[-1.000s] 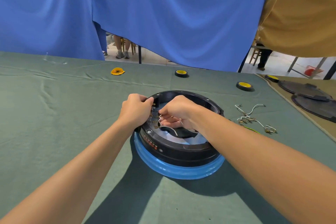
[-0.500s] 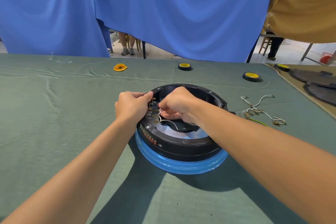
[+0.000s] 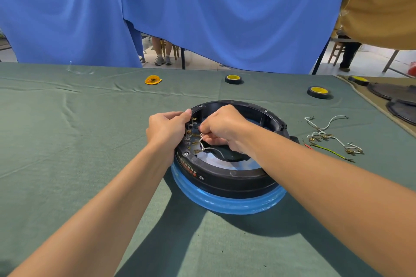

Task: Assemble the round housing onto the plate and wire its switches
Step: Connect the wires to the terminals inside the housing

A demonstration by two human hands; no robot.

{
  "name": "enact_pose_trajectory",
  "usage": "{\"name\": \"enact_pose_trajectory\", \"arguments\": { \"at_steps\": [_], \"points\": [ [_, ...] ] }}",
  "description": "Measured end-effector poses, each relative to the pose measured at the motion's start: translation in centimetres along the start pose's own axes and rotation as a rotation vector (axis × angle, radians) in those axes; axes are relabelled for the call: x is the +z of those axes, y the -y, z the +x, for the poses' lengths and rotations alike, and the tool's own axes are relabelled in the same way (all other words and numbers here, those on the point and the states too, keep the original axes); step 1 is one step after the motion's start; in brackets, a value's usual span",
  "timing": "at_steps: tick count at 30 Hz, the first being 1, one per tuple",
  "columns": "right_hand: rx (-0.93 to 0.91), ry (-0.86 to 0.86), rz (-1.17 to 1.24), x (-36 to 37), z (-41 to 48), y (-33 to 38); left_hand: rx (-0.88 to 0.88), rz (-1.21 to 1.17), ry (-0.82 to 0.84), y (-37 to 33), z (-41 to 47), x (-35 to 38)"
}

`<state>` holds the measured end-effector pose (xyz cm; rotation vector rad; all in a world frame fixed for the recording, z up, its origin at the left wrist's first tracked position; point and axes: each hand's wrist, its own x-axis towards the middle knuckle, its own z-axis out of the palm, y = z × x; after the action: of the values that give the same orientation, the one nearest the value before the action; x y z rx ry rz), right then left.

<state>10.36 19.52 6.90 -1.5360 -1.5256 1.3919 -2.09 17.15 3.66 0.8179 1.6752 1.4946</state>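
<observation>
A black round housing (image 3: 227,179) sits on a blue-rimmed plate (image 3: 225,203) in the middle of the green cloth. Brass switch terminals (image 3: 190,136) line its inner left wall. My left hand (image 3: 167,127) grips the housing's left rim from outside, thumb over the edge. My right hand (image 3: 225,127) reaches inside and pinches the end of a white wire (image 3: 208,148) close to the terminals. The wire loops down across the shiny plate surface inside the ring.
Loose white and green-yellow wires (image 3: 331,137) lie to the right of the housing. Two black-and-yellow tape rolls (image 3: 233,78) (image 3: 317,91) and a yellow piece (image 3: 153,80) sit farther back. Dark round covers (image 3: 396,99) rest on the right. Blue curtains hang behind the table.
Both hands stay at the housing's left inner wall; the right hand's fingers have shifted slightly along the terminals with the wire. The camera has tilted a little.
</observation>
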Motion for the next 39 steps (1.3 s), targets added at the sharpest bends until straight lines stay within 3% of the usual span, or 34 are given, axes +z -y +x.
{"name": "enact_pose_trajectory", "arguments": {
  "at_steps": [7,18,27,39],
  "points": [
    [-0.089,-0.053,-0.222,0.2,-0.3,0.8,0.001,0.016,0.009,0.1,0.0,0.0],
    [-0.081,-0.042,-0.214,0.6,-0.2,0.9,-0.007,-0.004,0.026,0.3,0.3,-0.1],
    [-0.195,0.032,-0.333,-0.5,-1.2,0.4,0.007,-0.016,0.027,0.5,0.5,-0.2],
    [-0.079,0.038,-0.066,-0.7,-0.9,0.6,0.041,0.007,0.004,0.5,0.6,-0.2]
  ]
}}
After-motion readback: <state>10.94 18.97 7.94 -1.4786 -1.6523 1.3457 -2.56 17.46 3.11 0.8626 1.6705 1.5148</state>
